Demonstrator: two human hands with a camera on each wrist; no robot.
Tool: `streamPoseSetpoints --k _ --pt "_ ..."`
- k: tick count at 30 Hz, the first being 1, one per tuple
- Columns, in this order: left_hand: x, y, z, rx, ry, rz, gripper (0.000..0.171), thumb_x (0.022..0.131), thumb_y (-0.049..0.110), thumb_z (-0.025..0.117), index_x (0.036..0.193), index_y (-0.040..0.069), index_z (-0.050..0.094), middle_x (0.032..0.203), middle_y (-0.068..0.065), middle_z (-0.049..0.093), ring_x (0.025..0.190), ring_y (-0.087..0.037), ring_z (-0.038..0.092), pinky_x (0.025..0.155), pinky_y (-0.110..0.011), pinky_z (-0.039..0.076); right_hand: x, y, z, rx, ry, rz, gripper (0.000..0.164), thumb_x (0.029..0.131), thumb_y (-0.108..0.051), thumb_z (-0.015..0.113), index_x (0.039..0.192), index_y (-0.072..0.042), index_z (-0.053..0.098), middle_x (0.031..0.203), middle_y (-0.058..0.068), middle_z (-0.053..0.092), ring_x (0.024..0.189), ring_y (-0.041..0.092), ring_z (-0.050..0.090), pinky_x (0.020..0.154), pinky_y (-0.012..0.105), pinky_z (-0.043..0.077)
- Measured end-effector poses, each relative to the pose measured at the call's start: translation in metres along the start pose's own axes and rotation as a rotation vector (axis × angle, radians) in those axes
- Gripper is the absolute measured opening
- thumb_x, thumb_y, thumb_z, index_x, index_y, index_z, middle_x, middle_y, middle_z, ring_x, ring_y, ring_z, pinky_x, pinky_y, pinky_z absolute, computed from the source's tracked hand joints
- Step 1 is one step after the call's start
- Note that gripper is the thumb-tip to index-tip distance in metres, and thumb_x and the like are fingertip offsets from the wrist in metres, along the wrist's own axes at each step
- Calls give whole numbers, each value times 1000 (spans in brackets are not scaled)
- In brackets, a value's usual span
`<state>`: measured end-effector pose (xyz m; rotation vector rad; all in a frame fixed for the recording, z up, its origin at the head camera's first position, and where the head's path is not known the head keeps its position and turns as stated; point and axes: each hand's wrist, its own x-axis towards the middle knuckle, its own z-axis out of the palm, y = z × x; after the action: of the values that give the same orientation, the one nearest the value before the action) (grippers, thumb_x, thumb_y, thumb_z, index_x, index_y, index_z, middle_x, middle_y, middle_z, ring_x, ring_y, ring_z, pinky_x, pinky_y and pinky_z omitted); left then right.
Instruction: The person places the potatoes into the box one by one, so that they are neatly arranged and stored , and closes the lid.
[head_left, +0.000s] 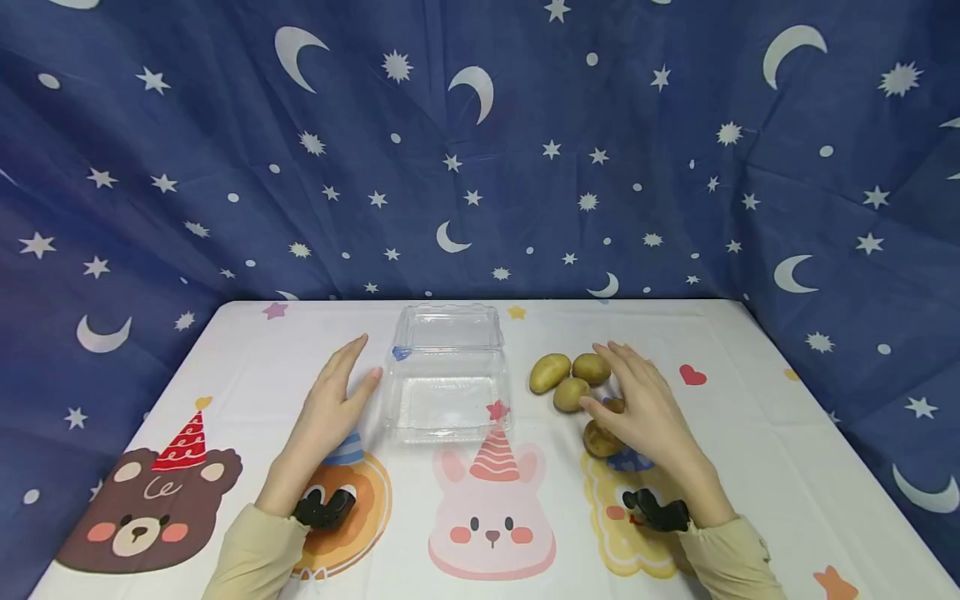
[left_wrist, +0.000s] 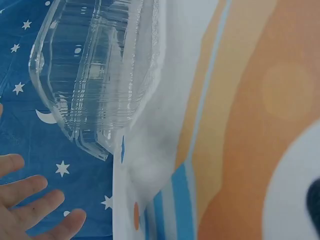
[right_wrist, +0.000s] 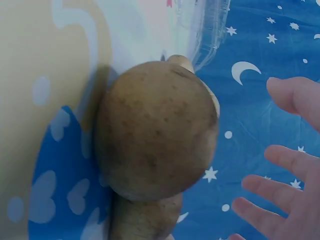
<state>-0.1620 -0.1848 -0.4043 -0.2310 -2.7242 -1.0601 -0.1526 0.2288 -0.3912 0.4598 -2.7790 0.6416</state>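
Note:
A clear plastic clamshell box (head_left: 450,392) lies with its lid (head_left: 448,327) tipped back at the middle of the table. My left hand (head_left: 330,412) hovers left of the box, fingers extended and apart from it. Several potatoes sit in a loose group right of the box, among them a long potato (head_left: 550,372) and a round potato (head_left: 572,394). Over the right side of this group is my right hand (head_left: 648,408), fingers spread and partly hiding some potatoes. A potato (right_wrist: 157,131) looms large in the right wrist view, with the fingers apart from it. Neither hand holds anything.
A white tablecloth (head_left: 750,433) printed with cartoon animals covers the table. Behind it and at both sides hangs a blue curtain (head_left: 525,225) with moons and stars. Black wrist cameras (head_left: 326,508) are strapped to both wrists.

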Motion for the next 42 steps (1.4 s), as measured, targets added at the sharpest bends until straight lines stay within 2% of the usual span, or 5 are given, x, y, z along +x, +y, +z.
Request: streamPoseSetpoints --k 6,14,27,34,42 --pt "2 -4 6 -121 -59 -12 60 98 33 54 150 11 33 149 -19 39 133 -39 43 99 -53 49 0 3 10 41 -21 -34 68 85 -35 72 142 -10 44 144 18 48 132 40 43 108 59 33" --pt "0 -6 9 -278 -127 -84 59 97 27 56 149 10 34 149 -19 39 130 -39 49 101 -51 48 3 4 17 105 -69 -26 58 86 -36 71 136 -19 48 123 4 60 107 25 56 88 46 48" --pt "-3 -13 15 -347 -200 -72 59 93 20 63 146 8 39 144 -21 47 123 -39 56 98 -52 50 7 3 27 92 -113 18 60 84 -32 73 134 -7 54 134 15 57 122 37 55 97 55 48" --pt "-4 -15 16 -408 -244 -79 62 92 18 65 146 8 39 143 -24 45 122 -41 55 82 -32 59 8 3 32 94 -132 66 57 83 -29 74 133 -9 55 125 16 61 97 27 63 80 43 54" --pt "-4 -16 18 -444 -259 -94 62 92 16 64 147 8 38 141 -25 47 122 -43 54 78 -26 59 9 2 37 117 -111 92 57 83 -25 75 133 -6 55 126 18 61 96 27 65 80 42 55"
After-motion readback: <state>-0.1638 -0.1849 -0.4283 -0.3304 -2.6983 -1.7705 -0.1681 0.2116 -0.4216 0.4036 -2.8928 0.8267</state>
